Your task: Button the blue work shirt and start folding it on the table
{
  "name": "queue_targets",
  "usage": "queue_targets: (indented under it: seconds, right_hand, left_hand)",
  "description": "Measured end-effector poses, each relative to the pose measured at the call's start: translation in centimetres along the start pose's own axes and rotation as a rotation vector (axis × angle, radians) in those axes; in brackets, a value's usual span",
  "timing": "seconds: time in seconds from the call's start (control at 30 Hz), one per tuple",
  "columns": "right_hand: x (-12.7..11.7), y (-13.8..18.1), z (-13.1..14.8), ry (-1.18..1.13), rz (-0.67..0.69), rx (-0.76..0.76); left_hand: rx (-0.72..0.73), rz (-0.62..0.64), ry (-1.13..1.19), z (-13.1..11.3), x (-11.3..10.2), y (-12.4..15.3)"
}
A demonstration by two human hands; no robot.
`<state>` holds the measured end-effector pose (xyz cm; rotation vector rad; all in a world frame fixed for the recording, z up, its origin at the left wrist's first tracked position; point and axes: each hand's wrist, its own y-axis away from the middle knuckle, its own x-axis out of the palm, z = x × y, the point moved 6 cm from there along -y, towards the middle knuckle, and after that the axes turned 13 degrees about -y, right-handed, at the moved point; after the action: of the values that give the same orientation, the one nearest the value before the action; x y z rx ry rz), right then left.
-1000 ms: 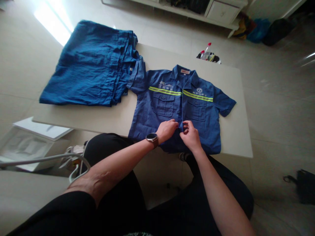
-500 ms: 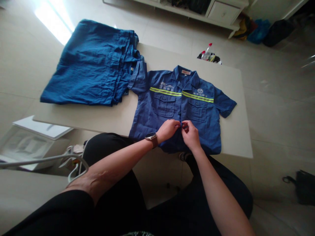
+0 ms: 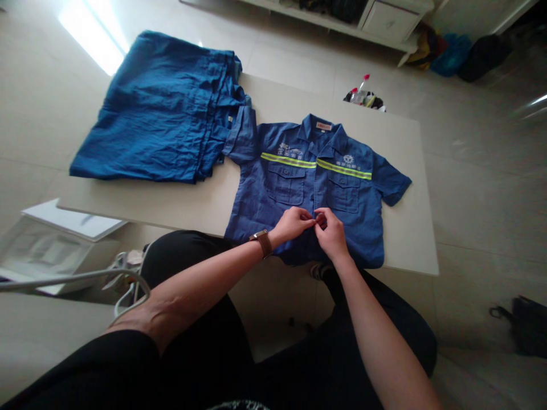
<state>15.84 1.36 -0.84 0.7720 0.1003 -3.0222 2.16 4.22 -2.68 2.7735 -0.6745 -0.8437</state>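
Both hands meet at centre frame: left hand (image 3: 291,223) and right hand (image 3: 331,232) pinch the front placket of the blue work shirt (image 3: 273,196), fingertips closed on the cloth, nearly touching. It lies flat on the pale table (image 3: 405,228), a folded blue pile (image 3: 158,108) at upper left

Daylit, floor glare top-left, edges warped

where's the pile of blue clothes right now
In the head view, the pile of blue clothes lies on the far left corner of the table, overhanging its edge, just left of the spread shirt, touching its sleeve.
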Motion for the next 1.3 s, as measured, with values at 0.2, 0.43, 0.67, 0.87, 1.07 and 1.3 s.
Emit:
queue_targets:
  seconds: [0.2, 0.43, 0.67, 0.87, 1.07, 1.3]
  right_hand:
    - [0.1, -0.1, 0.1, 0.02, 0.024, -0.013]
    - [-0.3, 0.1, 1.0, 0.019, -0.014, -0.035]
    - [-0.6, 0.2, 2.1, 0.045, -0.008, -0.093]
    - [-0.5, 0.5, 2.7, 0.094, -0.047, -0.143]
    - [-0.7, 0.8, 3.3, 0.078, -0.116, -0.26]
    - [-1.0, 0.8, 4.5, 0.056, -0.087, -0.333]
  left_hand:
    - [-0.089, -0.034, 0.101, 1.3, 0.7, -0.4]
    - [-0.105, -0.097, 0.22, 1.8, 0.9, -0.8]
    - [-0.107, -0.123, 0.328, 1.7, 0.9, -1.0]
    - [-0.162, -0.093, 0.465, 1.3, 0.7, -0.9]
    - [-0.186, -0.08, 0.576, 0.7, 0.3, -0.9]
    - [-0.171, -0.06, 0.583, 0.2, -0.7, -0.5]
